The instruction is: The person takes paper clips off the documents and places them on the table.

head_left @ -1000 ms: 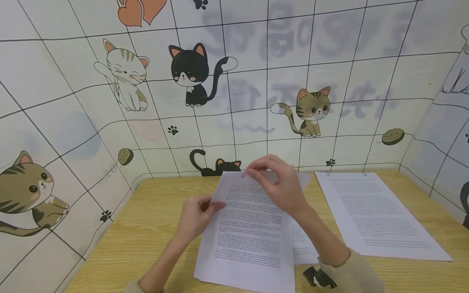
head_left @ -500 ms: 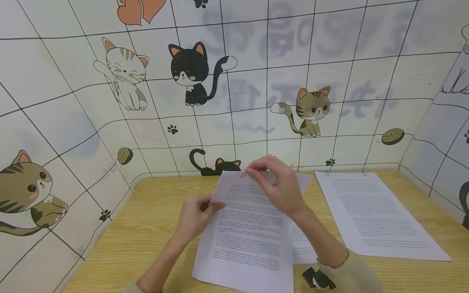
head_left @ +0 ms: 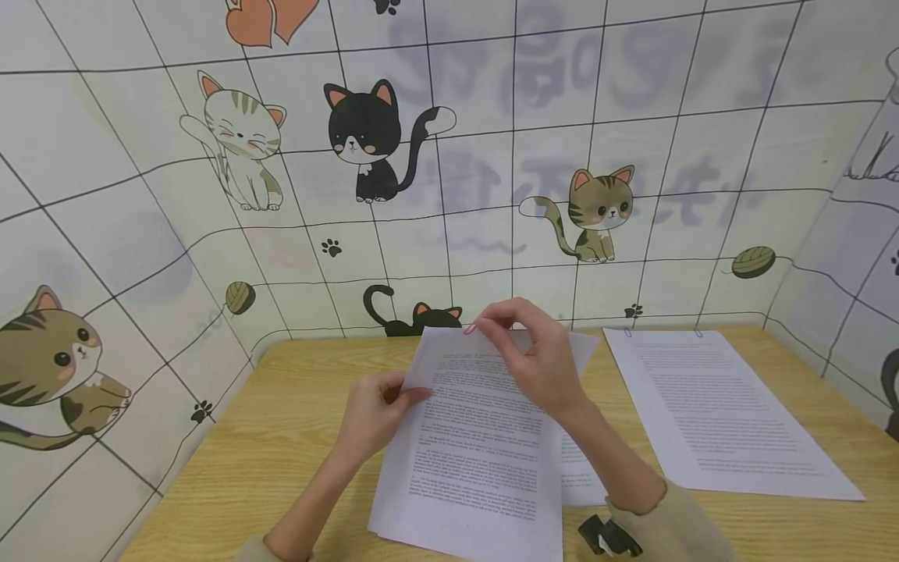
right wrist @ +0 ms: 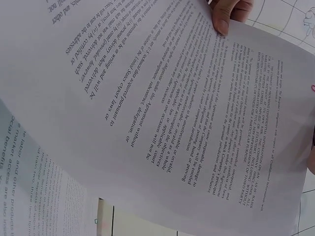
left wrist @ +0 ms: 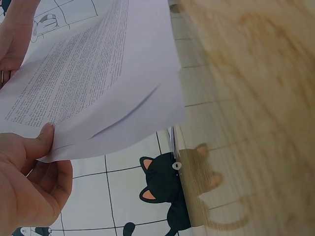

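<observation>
In the lower middle of the head view we see a thin stack of printed sheets [head_left: 467, 453], tilted up towards us, with a pink paper clip [head_left: 470, 330] at its top edge; whether the clip has slipped over every sheet, we cannot tell. The paper should be light and limp — the left wrist view shows it bowing, with a gap between layers near one edge — so we judge that the sheets may slide over one another and crease if squeezed hard. A flat pinch at the side margin, close to the top, seems the best hold. The clip looks thin and springy, and probably wants a fingertip grip on its outer end. The left hand [head_left: 375, 410] pinches the stack's left edge, thumb on the printed face and fingers curled behind. The right hand [head_left: 539, 359] reaches across the upper right part of the page and pinches the clip between thumb and forefinger. Just behind, to the right, we make out another sheet [head_left: 581, 472], partly covered. Farther out, at the right of the frame, printed pages [head_left: 744, 421] lie flat, two clips along their top edge. All this is on or above a wooden table [head_left: 281, 437]; beyond rises a wall covering [head_left: 477, 218] printed with cats, and a black object [head_left: 609, 537] shows beside the right sleeve [head_left: 674, 523].
</observation>
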Tool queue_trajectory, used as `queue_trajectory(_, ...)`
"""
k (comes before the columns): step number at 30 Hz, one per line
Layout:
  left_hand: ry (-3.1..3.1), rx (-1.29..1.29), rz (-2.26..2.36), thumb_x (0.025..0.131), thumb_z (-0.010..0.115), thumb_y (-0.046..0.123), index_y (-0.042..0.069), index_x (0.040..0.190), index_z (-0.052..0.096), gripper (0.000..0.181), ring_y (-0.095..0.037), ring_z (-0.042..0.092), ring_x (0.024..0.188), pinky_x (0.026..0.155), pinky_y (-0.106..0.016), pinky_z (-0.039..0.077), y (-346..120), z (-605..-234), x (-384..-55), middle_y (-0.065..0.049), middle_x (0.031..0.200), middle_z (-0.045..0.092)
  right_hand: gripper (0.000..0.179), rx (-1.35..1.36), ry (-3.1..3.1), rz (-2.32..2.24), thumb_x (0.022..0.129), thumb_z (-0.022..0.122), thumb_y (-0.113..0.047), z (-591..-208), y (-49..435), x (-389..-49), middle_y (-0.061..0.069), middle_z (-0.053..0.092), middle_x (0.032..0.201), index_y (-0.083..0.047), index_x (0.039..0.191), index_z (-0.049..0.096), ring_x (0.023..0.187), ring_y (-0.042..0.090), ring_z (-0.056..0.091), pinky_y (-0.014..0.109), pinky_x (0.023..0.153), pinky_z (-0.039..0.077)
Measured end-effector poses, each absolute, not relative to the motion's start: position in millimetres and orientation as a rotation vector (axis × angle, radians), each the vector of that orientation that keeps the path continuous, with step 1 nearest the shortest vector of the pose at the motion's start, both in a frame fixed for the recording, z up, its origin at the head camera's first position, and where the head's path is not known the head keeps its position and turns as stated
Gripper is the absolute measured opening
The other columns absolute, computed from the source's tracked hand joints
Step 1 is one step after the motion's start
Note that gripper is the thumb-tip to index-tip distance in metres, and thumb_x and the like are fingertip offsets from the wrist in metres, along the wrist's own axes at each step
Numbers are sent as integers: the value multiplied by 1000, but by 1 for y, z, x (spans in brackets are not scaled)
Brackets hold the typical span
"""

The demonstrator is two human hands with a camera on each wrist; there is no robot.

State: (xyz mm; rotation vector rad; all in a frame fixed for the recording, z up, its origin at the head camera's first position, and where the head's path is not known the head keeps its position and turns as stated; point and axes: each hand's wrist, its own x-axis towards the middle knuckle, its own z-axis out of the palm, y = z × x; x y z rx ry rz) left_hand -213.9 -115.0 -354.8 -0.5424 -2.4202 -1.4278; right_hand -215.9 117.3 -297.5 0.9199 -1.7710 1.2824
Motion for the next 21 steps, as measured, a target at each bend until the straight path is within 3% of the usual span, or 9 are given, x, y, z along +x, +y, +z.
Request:
queue_trajectory(11, -2426, -505, -1483, 86, 77, 1, 1, 94, 79, 8, -16, 69, 64, 55, -28, 56, -118, -354, -215, -8, 80, 75, 18, 849, -1706, 1335, 89, 65, 16, -291, 119, -214, 6, 72, 93, 1, 99, 66, 87, 12, 65, 21, 81, 51)
queue_trajectory(21, -2425, -473, -1527, 86, 77, -1, 1, 99, 79, 13, -17, 70, 67, 57, -29, 57, -121, -353, -218, -9, 85, 75, 9, 806, -1649, 1387, 91, 65, 13, -284, 134, -211, 13, 69, 92, 8, 98, 65, 84, 23, 66, 22, 81, 51)
